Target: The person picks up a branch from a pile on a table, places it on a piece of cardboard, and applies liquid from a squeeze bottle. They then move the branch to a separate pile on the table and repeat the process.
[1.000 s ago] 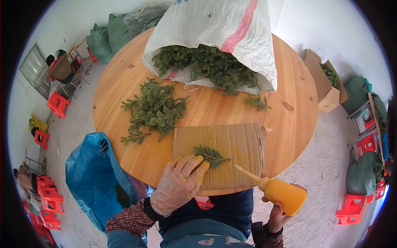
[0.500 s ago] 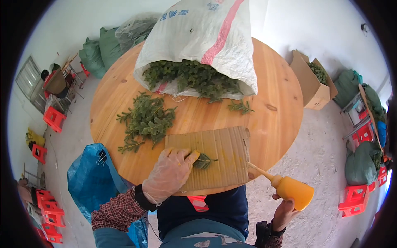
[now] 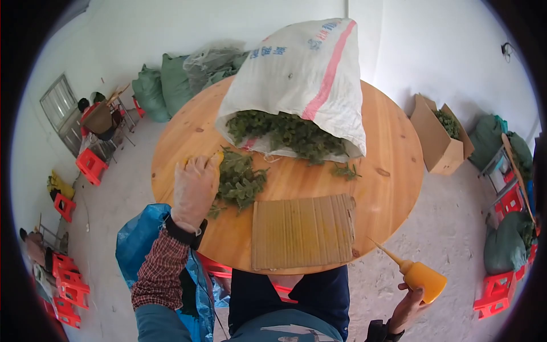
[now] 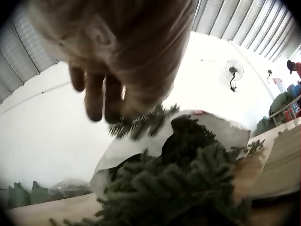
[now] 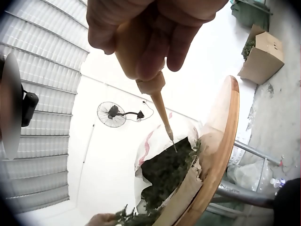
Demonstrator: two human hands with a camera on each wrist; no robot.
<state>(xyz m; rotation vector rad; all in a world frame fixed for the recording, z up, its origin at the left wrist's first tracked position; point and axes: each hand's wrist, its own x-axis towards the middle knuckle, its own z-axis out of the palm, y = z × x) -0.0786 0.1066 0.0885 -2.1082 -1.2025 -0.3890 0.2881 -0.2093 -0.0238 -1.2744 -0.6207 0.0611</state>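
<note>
In the head view my gloved left hand (image 3: pixel 196 191) is at the left side of a pile of green sprigs (image 3: pixel 242 179) on the table. The left wrist view shows the hand (image 4: pixel 113 52) pinching a sprig (image 4: pixel 143 125) just above the pile (image 4: pixel 174 183). My bare right hand (image 3: pixel 407 310) grips a yellow squeeze bottle (image 3: pixel 424 280) beyond the table's front right edge, its thin nozzle pointing up and left. The right wrist view shows its fingers curled round the bottle (image 5: pixel 151 84). A cardboard sheet (image 3: pixel 303 232) lies bare at the front edge.
A white sack (image 3: pixel 296 74) of greenery lies open at the back of the round table (image 3: pixel 393 148), with a loose sprig (image 3: pixel 345 170) by its mouth. A blue bag (image 3: pixel 134 236) hangs at the front left. An open carton (image 3: pixel 444 151), stools and green sacks stand around.
My left hand has left the cardboard, moving up and left to the pile; the sprig it was on is gone from the sheet. The right hand, still holding the bottle, has moved slightly right and down.
</note>
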